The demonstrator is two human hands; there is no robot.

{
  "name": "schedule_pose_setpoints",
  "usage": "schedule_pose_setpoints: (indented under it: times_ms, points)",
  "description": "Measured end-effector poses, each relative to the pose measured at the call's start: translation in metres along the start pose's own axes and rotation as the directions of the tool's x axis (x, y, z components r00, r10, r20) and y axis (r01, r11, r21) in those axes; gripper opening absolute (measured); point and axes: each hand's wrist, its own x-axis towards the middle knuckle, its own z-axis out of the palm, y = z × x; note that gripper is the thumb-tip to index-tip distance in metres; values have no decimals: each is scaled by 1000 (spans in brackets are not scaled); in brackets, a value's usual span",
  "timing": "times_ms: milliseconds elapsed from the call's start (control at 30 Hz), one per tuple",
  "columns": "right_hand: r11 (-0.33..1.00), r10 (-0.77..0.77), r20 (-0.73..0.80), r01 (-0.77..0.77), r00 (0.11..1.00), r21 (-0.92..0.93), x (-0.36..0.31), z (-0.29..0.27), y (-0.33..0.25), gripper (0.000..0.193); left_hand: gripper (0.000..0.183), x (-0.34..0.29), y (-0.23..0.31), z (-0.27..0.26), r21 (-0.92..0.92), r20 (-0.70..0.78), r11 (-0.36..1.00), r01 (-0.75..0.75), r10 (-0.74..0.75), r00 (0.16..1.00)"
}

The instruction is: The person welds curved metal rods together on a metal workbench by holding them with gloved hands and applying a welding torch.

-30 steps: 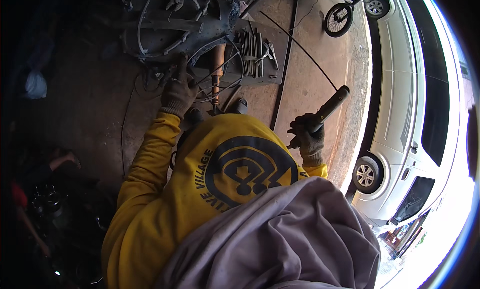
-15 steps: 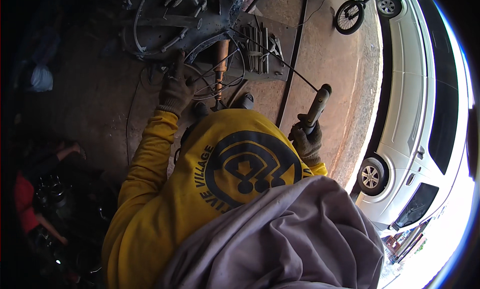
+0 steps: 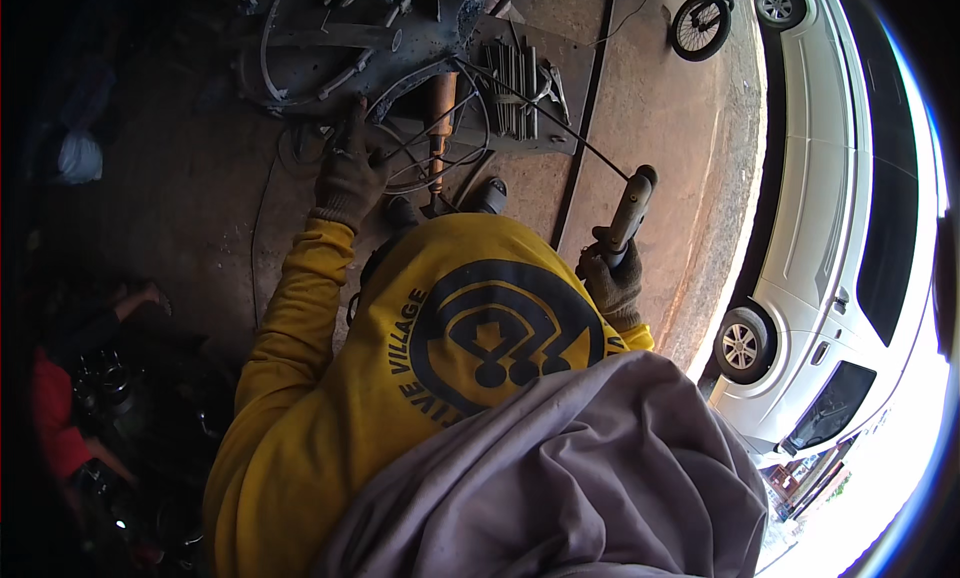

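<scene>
My left hand (image 3: 348,183), in a dark knitted glove, reaches to the near edge of a dark metal worktable (image 3: 330,73). Its index finger is stretched forward and its thumb stands apart, with nothing visible in it. My right hand (image 3: 612,278), also gloved, is closed round the handle of a grey welding electrode holder (image 3: 630,213) out to the right. From the holder's head a long thin welding rod (image 3: 560,121) slants up and left to the table. Its far tip lies near a curved metal piece (image 3: 410,83). My right fingers are partly hidden behind the handle.
Metal hoops and a pipe (image 3: 340,40) lie on the worktable. A bundle of rods (image 3: 515,88) sits on its right side. An orange cylinder (image 3: 442,103) and looped cable (image 3: 480,158) are before my feet. A bicycle (image 3: 700,26) and white van (image 3: 815,198) stand right. Someone in red (image 3: 60,418) is at left.
</scene>
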Motion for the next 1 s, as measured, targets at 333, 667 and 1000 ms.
schedule_pose_setpoints:
  times_ms: [333, 667, 1000]
  points:
    - [1000, 26, -18, -26, 999, -6, -1, 1, 4, 43, 78, 0, -2, 0, 27, 31, 998, 52, -53, 998]
    - [998, -67, 4, 67, 998, -16, 0, 3, -1, 44, 84, -2, -6, 5, 120, -27, 993, 13, -9, 1000]
    - [999, 40, -41, -40, 998, -2, -3, 6, -6, 36, 87, -1, -4, 3, 103, -81, 993, -66, 74, 994]
